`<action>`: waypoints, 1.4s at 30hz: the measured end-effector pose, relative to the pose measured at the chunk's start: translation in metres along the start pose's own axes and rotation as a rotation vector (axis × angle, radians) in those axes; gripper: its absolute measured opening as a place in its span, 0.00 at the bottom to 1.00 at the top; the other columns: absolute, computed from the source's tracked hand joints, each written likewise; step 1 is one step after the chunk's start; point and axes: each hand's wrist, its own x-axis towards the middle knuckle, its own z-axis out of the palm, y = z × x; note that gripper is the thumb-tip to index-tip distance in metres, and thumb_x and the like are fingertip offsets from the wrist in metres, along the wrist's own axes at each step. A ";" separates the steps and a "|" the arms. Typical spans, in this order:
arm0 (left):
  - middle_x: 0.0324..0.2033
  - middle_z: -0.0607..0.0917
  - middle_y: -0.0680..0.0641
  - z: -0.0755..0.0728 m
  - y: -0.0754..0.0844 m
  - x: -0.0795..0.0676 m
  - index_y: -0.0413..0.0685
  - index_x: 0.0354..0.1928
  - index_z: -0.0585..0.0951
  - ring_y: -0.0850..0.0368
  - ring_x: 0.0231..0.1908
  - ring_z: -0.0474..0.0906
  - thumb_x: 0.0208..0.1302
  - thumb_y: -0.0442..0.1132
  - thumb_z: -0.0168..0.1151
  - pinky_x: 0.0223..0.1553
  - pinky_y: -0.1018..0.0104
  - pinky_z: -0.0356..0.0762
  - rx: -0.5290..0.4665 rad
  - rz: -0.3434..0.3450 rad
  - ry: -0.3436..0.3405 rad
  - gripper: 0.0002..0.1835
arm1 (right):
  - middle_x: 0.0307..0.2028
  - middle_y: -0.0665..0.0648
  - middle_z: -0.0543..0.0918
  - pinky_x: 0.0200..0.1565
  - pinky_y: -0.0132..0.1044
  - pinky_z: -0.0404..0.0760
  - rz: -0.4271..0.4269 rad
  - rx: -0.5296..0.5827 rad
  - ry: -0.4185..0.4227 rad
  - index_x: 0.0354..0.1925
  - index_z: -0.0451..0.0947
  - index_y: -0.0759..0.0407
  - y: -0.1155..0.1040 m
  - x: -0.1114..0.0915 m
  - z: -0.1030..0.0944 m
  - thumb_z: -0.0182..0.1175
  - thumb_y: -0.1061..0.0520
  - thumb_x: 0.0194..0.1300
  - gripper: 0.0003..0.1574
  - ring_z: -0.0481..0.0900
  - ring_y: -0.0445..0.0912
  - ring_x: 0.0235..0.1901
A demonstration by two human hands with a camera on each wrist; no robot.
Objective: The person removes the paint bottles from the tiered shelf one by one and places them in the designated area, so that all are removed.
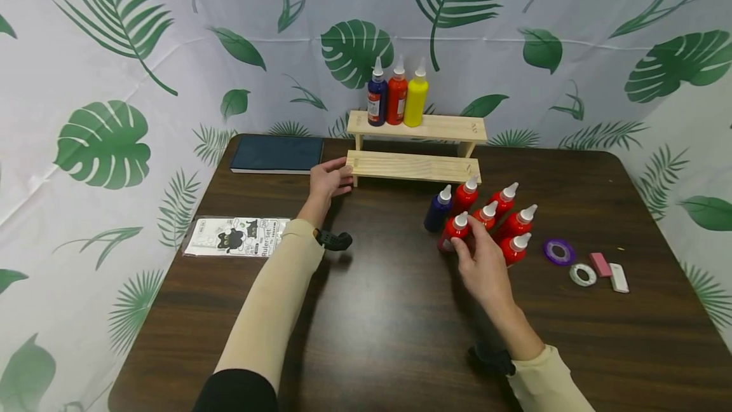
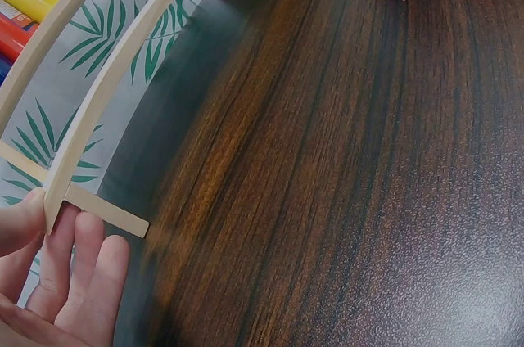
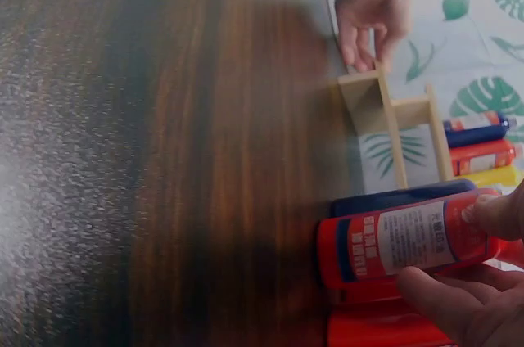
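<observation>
1. Thumb and fingers of the right hand (image 1: 486,266) are pinching a red bottle (image 1: 452,233) at the front left of a bunch of other red bottles (image 1: 511,227) and one blue bottle (image 1: 437,213); we can't tell if its base touches the table (image 1: 389,336)
2. Its label (image 3: 403,239), from the right wrist, shows Chinese characters and tiny print, too blurry for us to read
3. Left hand (image 1: 330,181) grips the lower shelf of a wooden rack (image 1: 412,166) by its left end, thumb and fingers either side
4. Up top we've got three upright bottles (image 1: 396,100) side by side: blue with a printed label, red, yellow
5. Only writing we can actually read: "Ruler-set" on the cat-print packet (image 1: 207,236), with a dark book (image 1: 277,154) behind it
</observation>
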 end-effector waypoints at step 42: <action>0.40 0.87 0.43 0.001 0.003 -0.003 0.53 0.53 0.83 0.52 0.35 0.86 0.60 0.38 0.67 0.31 0.65 0.85 -0.006 -0.014 0.019 0.18 | 0.64 0.61 0.71 0.55 0.59 0.75 -0.084 -0.113 -0.086 0.70 0.62 0.53 -0.099 0.083 -0.089 0.56 0.47 0.69 0.35 0.75 0.58 0.58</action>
